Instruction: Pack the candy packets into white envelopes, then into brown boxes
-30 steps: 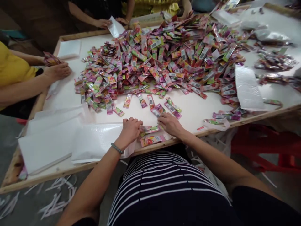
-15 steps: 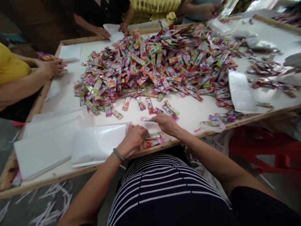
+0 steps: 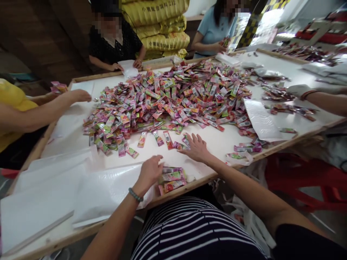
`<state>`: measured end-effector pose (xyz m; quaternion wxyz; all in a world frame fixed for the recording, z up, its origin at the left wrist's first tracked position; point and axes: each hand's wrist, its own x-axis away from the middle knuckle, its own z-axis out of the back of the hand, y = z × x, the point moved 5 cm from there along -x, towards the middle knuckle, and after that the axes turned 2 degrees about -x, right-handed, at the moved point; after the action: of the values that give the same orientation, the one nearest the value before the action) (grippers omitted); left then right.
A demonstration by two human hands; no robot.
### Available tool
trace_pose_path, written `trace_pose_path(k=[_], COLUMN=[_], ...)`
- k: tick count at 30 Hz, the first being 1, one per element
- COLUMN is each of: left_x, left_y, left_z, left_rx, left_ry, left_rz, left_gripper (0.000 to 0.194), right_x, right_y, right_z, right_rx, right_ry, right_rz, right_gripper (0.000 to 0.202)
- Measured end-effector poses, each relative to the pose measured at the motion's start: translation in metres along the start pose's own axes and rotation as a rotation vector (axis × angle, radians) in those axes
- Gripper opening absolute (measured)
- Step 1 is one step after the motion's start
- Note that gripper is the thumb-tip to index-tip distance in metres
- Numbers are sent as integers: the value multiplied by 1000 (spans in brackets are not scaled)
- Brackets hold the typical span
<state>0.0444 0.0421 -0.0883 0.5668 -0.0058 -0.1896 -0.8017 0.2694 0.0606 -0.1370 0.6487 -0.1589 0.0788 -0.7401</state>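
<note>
Near the table's front edge lies a small group of flat candy sachets (image 3: 172,177), pink, green and orange. My left hand (image 3: 150,171) is just left of them, fingers loosely apart with nothing visible in them. My right hand (image 3: 197,148) reaches forward, fingers spread over a few loose sachets (image 3: 180,145); part of those is hidden under the hand. Several single sachets (image 3: 167,140) lie in a loose row to its left. Beyond them spreads a big heap of sachets (image 3: 173,97). A white padded bag (image 3: 108,186) lies left of my left hand.
More white bags (image 3: 40,202) cover the table's left corner. Another white bag (image 3: 260,121) leans by the heap's right side. Wooden strips (image 3: 173,193) edge the table. Co-workers stand at left and behind; a gloved hand (image 3: 299,90) is at right. A red stool (image 3: 295,180) stands at right.
My right hand has left the small group, where it held a sachet, and moved forward with fingers spread. My left hand has loosened beside the group. The view has tilted upward.
</note>
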Motion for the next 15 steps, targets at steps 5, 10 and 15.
trace_pose_path(k=[5, 10, 15], left_x=[-59, -94, -76], left_y=[-3, 16, 20], left_z=[22, 7, -4], left_rx=[4, -45, -99], left_ry=[209, 180, 91], left_rz=[365, 353, 110], left_gripper=[52, 53, 27], right_x=[2, -1, -9], right_y=[-8, -3, 26], right_z=[-13, -16, -7], right_rx=[47, 105, -36], right_ry=[50, 68, 51], right_rz=[16, 101, 21], right_gripper=[89, 42, 23])
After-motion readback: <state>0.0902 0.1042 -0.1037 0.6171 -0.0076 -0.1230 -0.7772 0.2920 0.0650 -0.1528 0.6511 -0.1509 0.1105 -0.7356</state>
